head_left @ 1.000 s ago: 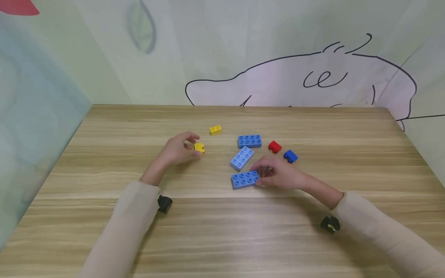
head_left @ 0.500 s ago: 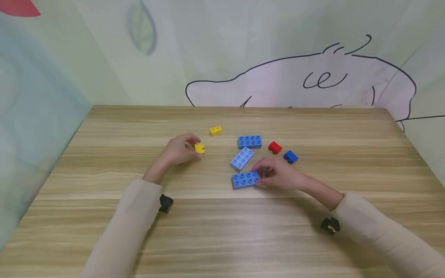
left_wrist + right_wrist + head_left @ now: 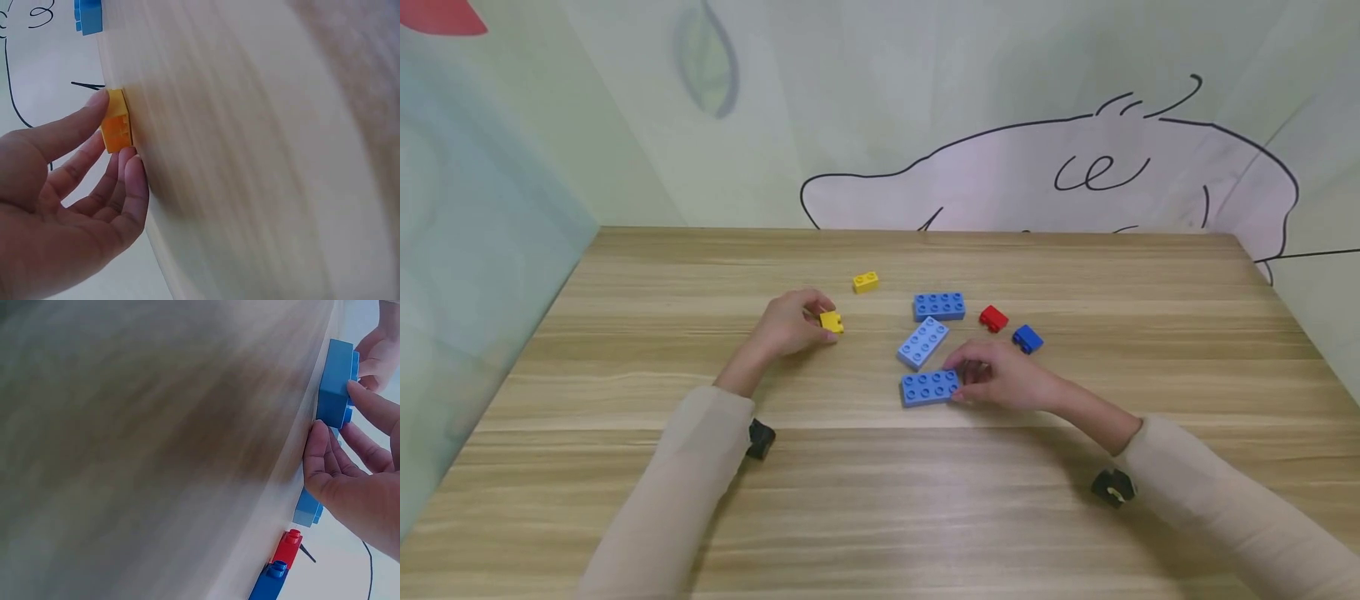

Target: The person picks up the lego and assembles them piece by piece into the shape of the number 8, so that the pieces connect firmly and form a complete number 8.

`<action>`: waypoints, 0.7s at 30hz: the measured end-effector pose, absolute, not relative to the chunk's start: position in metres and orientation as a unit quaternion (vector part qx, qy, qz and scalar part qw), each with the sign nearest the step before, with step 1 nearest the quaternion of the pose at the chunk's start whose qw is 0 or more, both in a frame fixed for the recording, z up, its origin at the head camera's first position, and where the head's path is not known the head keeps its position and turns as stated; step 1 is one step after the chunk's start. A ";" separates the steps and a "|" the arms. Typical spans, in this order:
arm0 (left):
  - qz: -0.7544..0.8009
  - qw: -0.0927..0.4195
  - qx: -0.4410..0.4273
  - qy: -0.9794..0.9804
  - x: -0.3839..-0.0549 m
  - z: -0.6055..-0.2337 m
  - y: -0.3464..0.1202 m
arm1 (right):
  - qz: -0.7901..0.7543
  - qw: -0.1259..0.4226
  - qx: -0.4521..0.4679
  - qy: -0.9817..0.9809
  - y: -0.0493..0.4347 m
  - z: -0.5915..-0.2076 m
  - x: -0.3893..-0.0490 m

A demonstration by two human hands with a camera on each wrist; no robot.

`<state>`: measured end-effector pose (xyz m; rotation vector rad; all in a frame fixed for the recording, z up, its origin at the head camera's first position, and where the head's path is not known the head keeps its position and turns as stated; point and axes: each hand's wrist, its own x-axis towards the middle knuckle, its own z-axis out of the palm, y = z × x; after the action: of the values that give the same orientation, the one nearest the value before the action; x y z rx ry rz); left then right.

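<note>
My left hand (image 3: 790,323) holds a small yellow brick (image 3: 831,322) between thumb and fingertips at the left of the group. In the left wrist view the thumb touches one end of this yellow brick (image 3: 117,128), and the fingertips lie at the other end. At the right, my right hand (image 3: 1000,375) pinches the near end of a blue eight-stud brick (image 3: 925,388), which rests on the table. The right wrist view shows thumb and fingertips about the end of that blue brick (image 3: 336,381). Some fingers are partly hidden behind the bricks and the hand.
A light blue brick (image 3: 922,342) lies slanted just behind the held blue one, with another blue brick (image 3: 938,306) farther back. A red brick (image 3: 993,318) and a dark blue brick (image 3: 1027,338) lie to the right. A second yellow brick (image 3: 865,282) sits toward the back of the wooden table (image 3: 880,508).
My left hand and sleeve have shifted slightly to the right, the yellow brick moving a little with them. The right hand and the other bricks stay in place.
</note>
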<state>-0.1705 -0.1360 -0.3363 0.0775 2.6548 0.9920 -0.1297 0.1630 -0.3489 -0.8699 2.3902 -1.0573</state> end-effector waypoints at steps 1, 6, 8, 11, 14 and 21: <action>0.344 0.153 0.026 0.926 -0.170 -0.336 -0.136 | -0.377 0.192 -0.309 0.852 0.163 -0.349 -0.130; 0.342 0.152 0.032 0.927 -0.169 -0.336 -0.137 | -0.376 0.191 -0.305 0.854 0.163 -0.349 -0.130; 0.347 0.150 0.036 0.925 -0.167 -0.335 -0.137 | -0.375 0.191 -0.305 0.854 0.163 -0.349 -0.130; 0.365 0.150 0.043 0.918 -0.164 -0.332 -0.136 | -0.375 0.190 -0.306 0.854 0.163 -0.350 -0.130; 0.393 0.157 0.048 0.905 -0.159 -0.328 -0.131 | -0.376 0.188 -0.309 0.853 0.164 -0.350 -0.130; 0.448 0.174 0.087 0.873 -0.144 -0.323 -0.107 | -0.377 0.190 -0.306 0.854 0.164 -0.350 -0.130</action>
<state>-0.1436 -0.1072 -0.3226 0.2479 2.4741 1.2689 -0.1300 0.1638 -0.3499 -0.8593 2.3988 -1.0583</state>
